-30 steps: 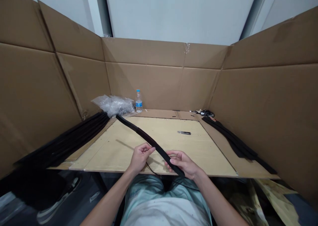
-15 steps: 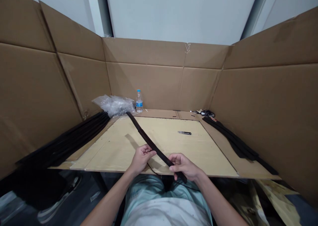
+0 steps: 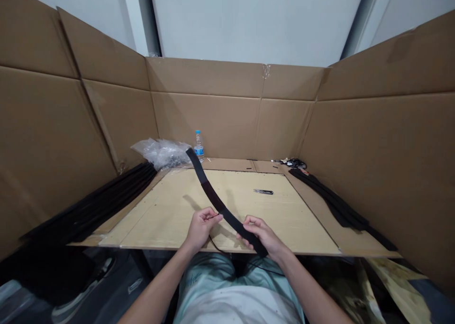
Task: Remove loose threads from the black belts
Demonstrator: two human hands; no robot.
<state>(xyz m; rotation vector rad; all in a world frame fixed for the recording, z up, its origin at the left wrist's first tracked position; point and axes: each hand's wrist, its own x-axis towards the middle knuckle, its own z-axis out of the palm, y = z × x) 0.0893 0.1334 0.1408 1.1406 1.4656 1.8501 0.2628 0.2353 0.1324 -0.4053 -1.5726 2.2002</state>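
A long black fabric strap (image 3: 213, 196) slants through the air over the board, its far end raised towards the bottle. My right hand (image 3: 262, 235) grips it near its lower end, thumb on top and fingers beneath. At the strap's left edge, my left hand (image 3: 202, 225) is closed in a pinch on a thin black cord (image 3: 217, 247). The cord droops below that hand and passes over my lap to the right. Whether the cord's tip enters the strap is too small to tell.
Thread snips (image 3: 263, 191) lie on the pale board (image 3: 156, 219). Black strips (image 3: 103, 198) are piled on the left, more black strips (image 3: 330, 196) on the right. A plastic bag (image 3: 161, 152), a water bottle (image 3: 198, 146) and a dark cord bundle (image 3: 295, 163) stand at the back. Cardboard walls (image 3: 227, 120) surround the table.
The strap has turned so its flat face shows, and its far end has risen and moved slightly right. My right fingers have shifted their grip; my left hand stays nearly in place.
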